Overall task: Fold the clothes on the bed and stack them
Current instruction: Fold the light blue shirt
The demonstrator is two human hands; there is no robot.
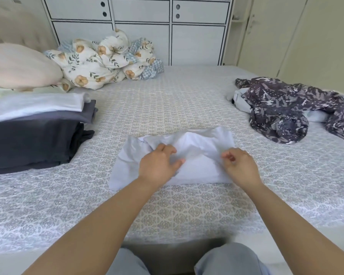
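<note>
Both hands on white garment [197, 155], mid-bed [187, 211]. L hand [157, 165] fingers relaxed, resting on cloth; R hand [239, 165] pinching its edge. Folded stack [34, 132] left of garment.

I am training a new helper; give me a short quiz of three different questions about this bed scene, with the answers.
1. True or false: the folded stack lies on the person's left side of the bed.
2. Which garment is under both hands? A) the white garment B) the dark patterned garment C) the floral bedding
3. Fill in: the top item of the stack is ____ in colour.

Key: 1 true; 2 A; 3 white. The left hand and the right hand are both on the white garment.
</note>
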